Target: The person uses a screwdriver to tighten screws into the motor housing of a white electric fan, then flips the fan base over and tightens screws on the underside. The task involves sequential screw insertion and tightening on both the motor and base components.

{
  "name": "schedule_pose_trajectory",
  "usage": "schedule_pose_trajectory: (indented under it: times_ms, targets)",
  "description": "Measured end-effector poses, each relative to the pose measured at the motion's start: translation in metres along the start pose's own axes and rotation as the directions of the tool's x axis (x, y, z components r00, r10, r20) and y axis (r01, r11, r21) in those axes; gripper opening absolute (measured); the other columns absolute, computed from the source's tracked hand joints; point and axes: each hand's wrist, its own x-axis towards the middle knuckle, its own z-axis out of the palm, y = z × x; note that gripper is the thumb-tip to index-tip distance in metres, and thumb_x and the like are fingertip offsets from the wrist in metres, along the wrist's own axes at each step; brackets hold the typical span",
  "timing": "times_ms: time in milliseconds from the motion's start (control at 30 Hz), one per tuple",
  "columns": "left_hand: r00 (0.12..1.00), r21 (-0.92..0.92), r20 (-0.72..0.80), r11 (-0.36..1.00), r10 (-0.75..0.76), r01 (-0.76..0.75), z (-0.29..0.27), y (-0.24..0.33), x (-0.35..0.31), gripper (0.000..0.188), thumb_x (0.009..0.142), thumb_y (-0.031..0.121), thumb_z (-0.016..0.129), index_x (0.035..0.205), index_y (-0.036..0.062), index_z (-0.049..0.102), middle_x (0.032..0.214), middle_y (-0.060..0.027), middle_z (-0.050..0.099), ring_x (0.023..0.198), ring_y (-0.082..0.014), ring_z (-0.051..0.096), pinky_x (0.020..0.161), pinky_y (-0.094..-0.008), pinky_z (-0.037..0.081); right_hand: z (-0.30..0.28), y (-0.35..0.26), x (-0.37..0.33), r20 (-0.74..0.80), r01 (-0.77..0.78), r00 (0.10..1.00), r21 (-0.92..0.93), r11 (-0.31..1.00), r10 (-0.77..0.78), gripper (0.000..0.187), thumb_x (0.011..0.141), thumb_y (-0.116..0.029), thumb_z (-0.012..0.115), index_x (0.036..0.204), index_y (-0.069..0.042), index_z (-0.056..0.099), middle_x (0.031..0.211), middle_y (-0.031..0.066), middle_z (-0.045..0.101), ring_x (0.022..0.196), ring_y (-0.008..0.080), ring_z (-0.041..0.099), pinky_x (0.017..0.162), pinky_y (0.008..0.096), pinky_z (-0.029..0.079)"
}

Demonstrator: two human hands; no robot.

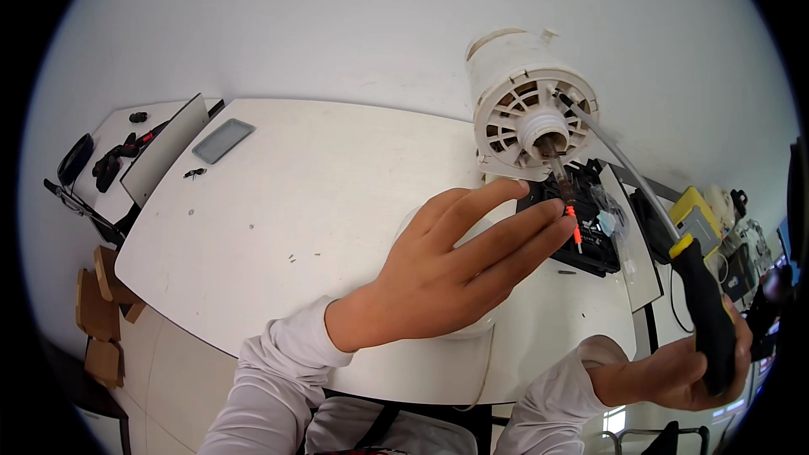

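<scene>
- While its near edge runs close to the person's body, a white table (278, 168) spreads across the middle of the view.
- At its far right side, a white round housing (516, 72) is tilted, its slotted end and open neck facing the person.
- Beside and below that housing, an open black case (600, 263) lies on the table.
- A long screwdriver (640, 181) slants up from the lower right, its tip at the slotted end, near the rim.
- The right hand (674, 375) has its fingers closed round the black handle.
- The left hand (451, 265) reaches over the table, fingers extended; two fingertips meet a clear stick. Its thumb is hidden, so I cannot tell whether it grips.
- A grey tray (224, 141) lies near the far left corner.
- The clear stick (558, 170), with an orange part, pokes from the neck.
- Tiny metal bits (292, 259) lie left of the left hand.
</scene>
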Motion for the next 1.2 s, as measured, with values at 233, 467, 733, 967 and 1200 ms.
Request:
schedule_pose_trajectory:
  times_ms: [233,467,733,967,1200]
  targets:
    - [0.975,-0.047,-0.196,0.995,-0.101,0.094,0.011,-0.004,0.016,0.049,0.059,-0.009,0.064,0.106,0.0054,0.062,0.108,-0.0045,0.060,0.095,-0.0252,0.054,0.074,-0.0329,0.048,0.000,-0.040,0.003,0.075,0.057,0.995,0.012,0.998,-0.058,0.036,0.090,-0.031,0.052,0.121,-0.017,0.041,0.112,0.0255,0.048,0.077,0.0313,0.055,0.048,0.0265,0.044]
    - [0.950,-0.067,-0.288,0.993,-0.117,0.102,0.031,-0.012,0.022,0.033,0.066,-0.006,0.066,0.097,0.0049,0.065,0.097,-0.0055,0.063,0.082,-0.0225,0.058,0.067,-0.0308,0.049,0.020,-0.066,0.010,0.107,0.112,0.986,0.169,0.979,-0.132,0.036,0.090,-0.027,0.052,0.120,-0.021,0.032,0.094,0.0258,0.053,0.058,0.0194,0.055,0.033,0.0167,0.036]
    - [0.947,-0.110,-0.297,0.990,-0.121,0.092,0.033,-0.010,0.025,0.032,0.064,-0.005,0.067,0.094,0.0037,0.065,0.095,-0.0061,0.063,0.081,-0.0230,0.058,0.066,-0.0305,0.048,-0.009,-0.052,0.017,0.304,0.039,0.952,0.007,0.999,-0.039,0.047,0.092,-0.033,0.046,0.115,0.005,0.031,0.097,0.0311,0.052,0.057,0.0231,0.057,0.037,0.0220,0.045]
    - [0.955,-0.145,-0.266,0.985,-0.134,0.098,0.032,-0.008,0.023,0.034,0.064,-0.008,0.064,0.096,0.0037,0.064,0.096,-0.0070,0.062,0.083,-0.0249,0.059,0.068,-0.0321,0.048,-0.018,-0.043,0.037,0.557,0.001,0.820,0.237,0.971,-0.137,0.056,0.092,-0.039,0.044,0.120,0.005,0.024,0.086,0.0298,0.053,0.049,0.0231,0.056,0.038,0.0216,0.048]
    - [0.961,-0.195,-0.241,0.977,-0.137,0.090,0.031,-0.005,0.025,0.037,0.063,-0.010,0.061,0.098,0.0032,0.064,0.099,-0.0081,0.061,0.084,-0.0267,0.059,0.071,-0.0332,0.049,-0.013,-0.045,0.028,0.483,0.073,0.859,0.216,0.974,-0.172,0.042,0.090,-0.018,0.042,0.117,0.008,0.024,0.109,0.0428,0.042,0.071,0.0333,0.061,0.036,0.0206,0.048]
